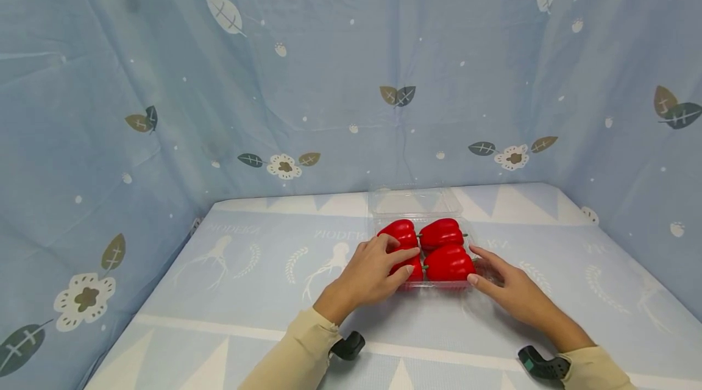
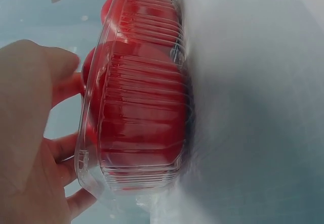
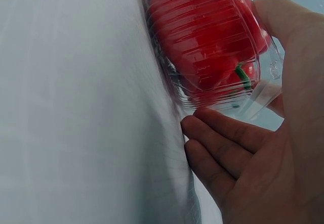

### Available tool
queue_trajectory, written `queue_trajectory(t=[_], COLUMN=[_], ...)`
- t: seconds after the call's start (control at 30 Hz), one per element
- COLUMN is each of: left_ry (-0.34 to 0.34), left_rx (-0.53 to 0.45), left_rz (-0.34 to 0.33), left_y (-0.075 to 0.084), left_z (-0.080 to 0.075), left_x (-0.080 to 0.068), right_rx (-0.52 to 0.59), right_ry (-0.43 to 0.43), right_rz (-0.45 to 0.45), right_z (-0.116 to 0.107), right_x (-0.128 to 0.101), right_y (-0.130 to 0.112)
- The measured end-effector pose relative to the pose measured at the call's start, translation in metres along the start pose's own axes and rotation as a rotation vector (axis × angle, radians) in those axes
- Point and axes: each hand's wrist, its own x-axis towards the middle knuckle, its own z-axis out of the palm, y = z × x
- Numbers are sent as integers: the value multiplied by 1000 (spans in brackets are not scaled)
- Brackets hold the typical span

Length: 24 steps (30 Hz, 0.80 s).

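Several red bell peppers (image 1: 450,263) with green stems lie in two rows inside a clear ribbed plastic box (image 1: 439,284). Its lid (image 1: 415,201) is folded back behind it. My left hand (image 1: 375,271) is over the box's left side, fingers spread and resting on the near left pepper (image 2: 144,107), its thumb tip right at the pepper's upper surface. On the right, my right hand (image 1: 518,294) has its thumb at the rim of the box. The right fingers (image 3: 217,138) extend low beside the box's right end, close to the tabletop.
A patterned pale blue and white cloth (image 1: 263,292) covers the table. Behind it hangs a blue curtain (image 1: 340,61) printed with flowers and leaves, continuing along both sides. Each wrist wears a dark strap device (image 1: 348,346) below its beige sleeve.
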Motion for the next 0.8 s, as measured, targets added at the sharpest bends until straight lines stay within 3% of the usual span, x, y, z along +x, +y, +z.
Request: queue_trajectory(t=[0.8], left_ry=[88], left_rx=[17], left_rz=[27], left_y=[-3], left_z=[7], left_x=[-3], right_rx=[17], right_ry=[-12], right_rz=[4], right_z=[1], right_x=[-1], right_y=[0])
